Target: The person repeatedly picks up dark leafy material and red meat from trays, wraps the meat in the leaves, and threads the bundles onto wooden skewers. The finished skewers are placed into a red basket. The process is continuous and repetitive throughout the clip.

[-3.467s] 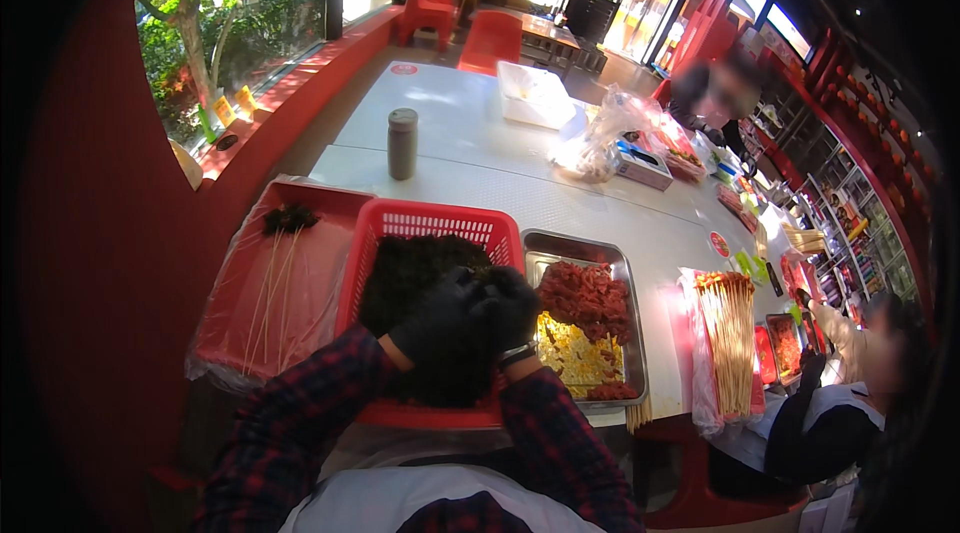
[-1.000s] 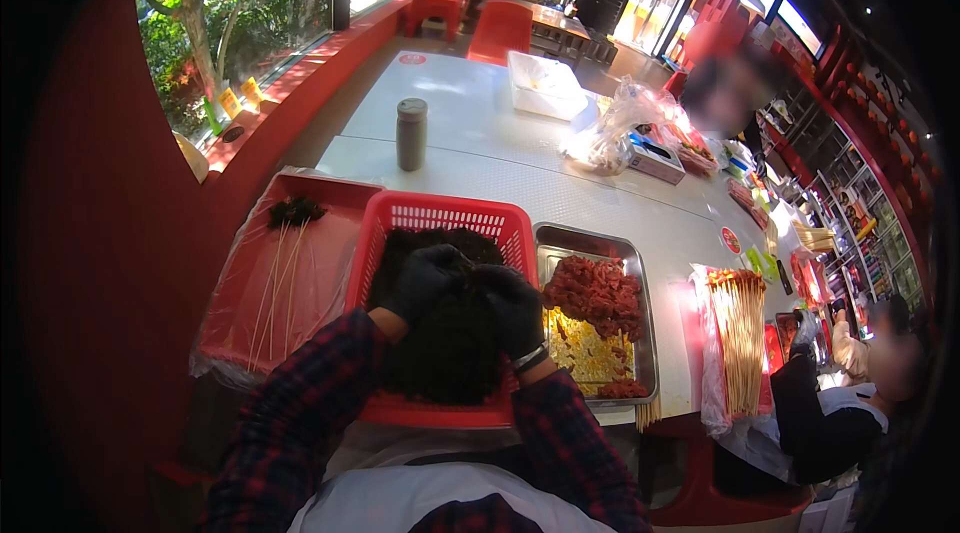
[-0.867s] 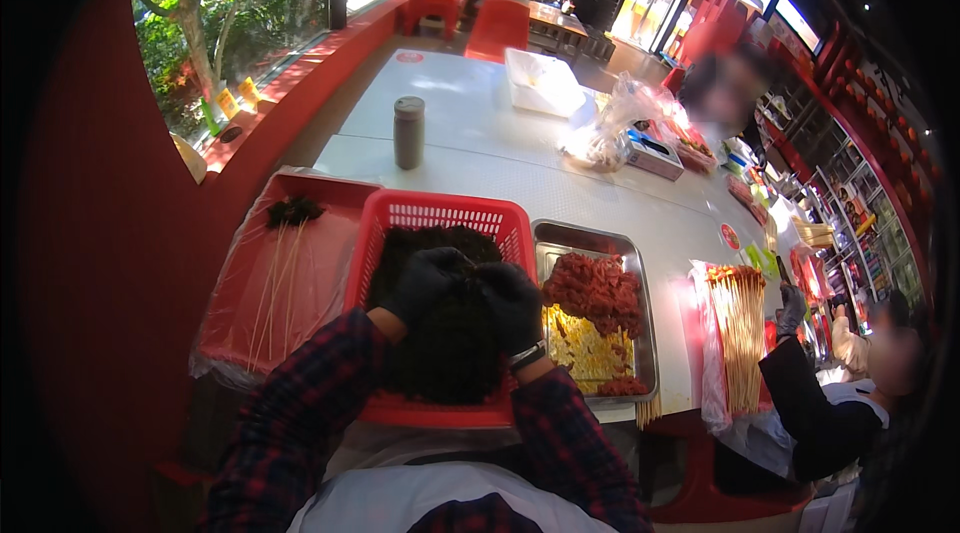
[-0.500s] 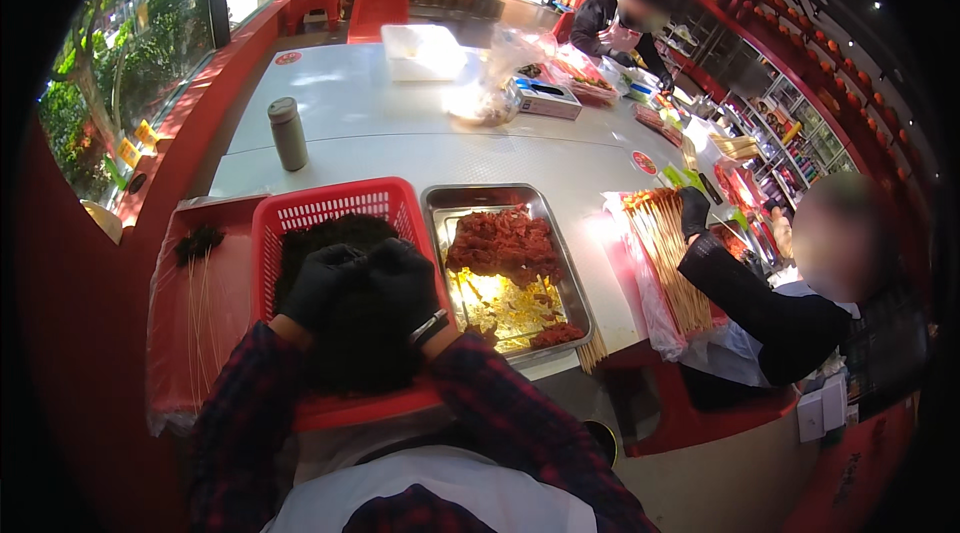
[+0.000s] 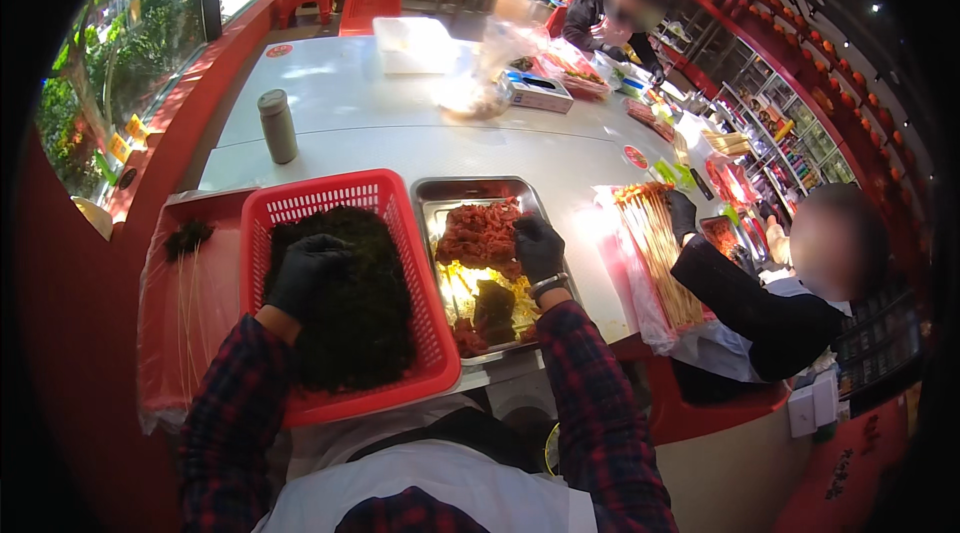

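Note:
My left hand [image 5: 308, 273], in a black glove, is over the red basket [image 5: 430, 318] with its fingers drawn together. Dark green leafy greens [image 5: 355, 333] fill that basket; whatever the fingers hold blends into them. My gloved right hand [image 5: 541, 251] is at the right side of the metal tray [image 5: 480, 188], fingers bent inward beside a heap of red marinated meat [image 5: 475, 236]. Its grip is too dark to make out. A dark patch, seemingly my hand's shadow or reflection, lies on the tray's oily bottom.
Left of the basket, a plastic-lined red tray [image 5: 160, 333] holds a few skewers with dark greens [image 5: 188, 238] on their ends. A grey-green flask [image 5: 278, 128] stands behind. To the right, a person's sleeve [image 5: 750, 298] reaches over many wooden skewers [image 5: 660, 258]. Another person works farther back.
My hands have parted: the right has moved from above the greens to the meat tray, while the left stays over the basket. The view has shifted slightly.

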The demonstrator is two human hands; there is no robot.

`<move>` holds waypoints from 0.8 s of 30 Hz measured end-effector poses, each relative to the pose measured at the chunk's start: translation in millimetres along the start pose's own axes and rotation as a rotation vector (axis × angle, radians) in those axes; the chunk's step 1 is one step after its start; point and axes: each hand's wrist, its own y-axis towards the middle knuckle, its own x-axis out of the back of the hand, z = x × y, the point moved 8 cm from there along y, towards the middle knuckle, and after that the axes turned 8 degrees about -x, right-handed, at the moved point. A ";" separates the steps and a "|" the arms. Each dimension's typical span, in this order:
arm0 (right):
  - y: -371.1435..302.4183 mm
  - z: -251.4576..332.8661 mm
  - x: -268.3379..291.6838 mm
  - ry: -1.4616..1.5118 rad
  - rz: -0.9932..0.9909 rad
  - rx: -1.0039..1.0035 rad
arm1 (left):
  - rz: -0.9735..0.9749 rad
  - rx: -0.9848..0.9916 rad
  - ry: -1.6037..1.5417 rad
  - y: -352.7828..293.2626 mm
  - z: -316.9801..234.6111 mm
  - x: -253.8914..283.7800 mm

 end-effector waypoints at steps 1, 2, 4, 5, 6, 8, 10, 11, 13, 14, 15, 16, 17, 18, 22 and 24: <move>-1.6 -1.9 1.8 -0.164 -0.007 0.046 | -0.012 -0.009 0.023 -0.6 -3.2 -1.5; -0.2 -22.0 -3.7 -0.080 0.009 -0.010 | -0.008 -0.011 0.026 1.1 -0.9 -1.1; 0.9 -20.8 -18.1 -0.342 0.089 0.162 | -0.008 -0.018 0.040 2.9 2.3 3.4; 0.2 -21.4 -26.2 -0.473 0.129 0.249 | -0.003 -0.020 0.061 2.0 2.0 3.3; 1.4 -21.1 -36.9 -0.611 0.113 0.290 | 0.002 -0.025 0.081 1.6 0.2 3.5; 1.0 -23.2 -39.2 -0.584 0.104 0.301 | 0.016 -0.039 0.080 3.0 -1.2 3.3; -0.9 -24.9 -47.0 -0.687 0.118 0.306 | 0.028 -0.050 0.038 3.2 2.0 3.4; -0.8 -27.4 -53.4 -0.803 0.132 0.307 | 0.031 -0.051 0.059 3.3 2.0 3.5; -1.7 -25.3 -57.8 -0.907 0.147 0.310 | 0.034 -0.054 0.100 2.8 1.8 3.9; -3.1 -23.2 -56.9 -0.894 0.147 0.311 | 0.026 -0.050 0.104 2.4 2.2 5.1; -3.4 -20.0 -55.3 -0.884 0.145 0.313 | 0.019 -0.047 0.105 2.6 2.9 5.7; -0.2 -21.8 -50.7 -0.807 0.163 0.261 | 0.012 -0.044 0.107 2.7 3.5 6.4; 4.6 -24.2 -43.9 -0.729 0.181 0.209 | 0.009 -0.043 0.091 1.9 2.6 5.9; 8.9 -27.4 -37.0 -0.655 0.198 0.157 | 0.007 -0.041 0.072 0.6 1.1 3.5; 24.0 -70.2 -17.1 -0.047 0.192 -0.339 | 0.024 -0.021 0.069 0.5 -2.4 -2.6; 27.8 -93.0 -17.3 0.182 0.288 -0.529 | 0.038 0.003 0.089 -0.7 -6.8 -7.1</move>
